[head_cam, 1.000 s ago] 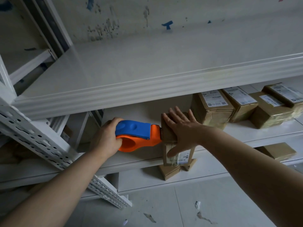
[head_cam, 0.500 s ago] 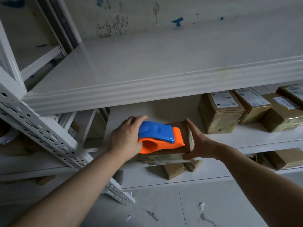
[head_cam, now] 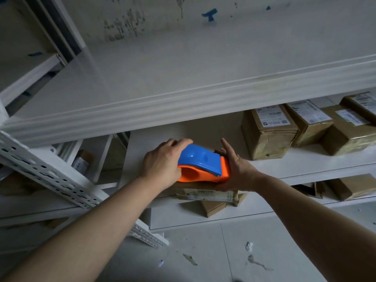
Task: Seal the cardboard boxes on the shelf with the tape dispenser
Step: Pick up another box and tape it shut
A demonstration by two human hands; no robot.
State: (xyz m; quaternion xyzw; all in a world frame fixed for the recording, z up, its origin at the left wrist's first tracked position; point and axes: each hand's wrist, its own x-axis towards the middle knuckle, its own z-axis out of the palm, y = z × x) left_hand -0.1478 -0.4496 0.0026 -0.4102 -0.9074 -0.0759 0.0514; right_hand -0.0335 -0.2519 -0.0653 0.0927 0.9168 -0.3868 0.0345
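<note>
A blue and orange tape dispenser [head_cam: 200,164] lies on top of a cardboard box [head_cam: 204,193] at the front edge of the middle shelf [head_cam: 305,169]. My left hand [head_cam: 162,160] grips the dispenser from its left end. My right hand [head_cam: 237,169] holds the box's right end, fingers stretched along its side right next to the dispenser's orange nose. Most of the box is hidden under the dispenser and my hands; only its labelled front face shows.
Several taped, labelled boxes [head_cam: 268,131] stand in a row at the right of the same shelf. More boxes [head_cam: 352,186] lie on the shelf below. The wide top shelf [head_cam: 183,78] overhangs. A perforated white upright [head_cam: 53,176] slants at left.
The box went from being pressed at its top by my right hand to lying flat. The dispenser slid rightward along the box top, reaching my right hand at the box's right end.
</note>
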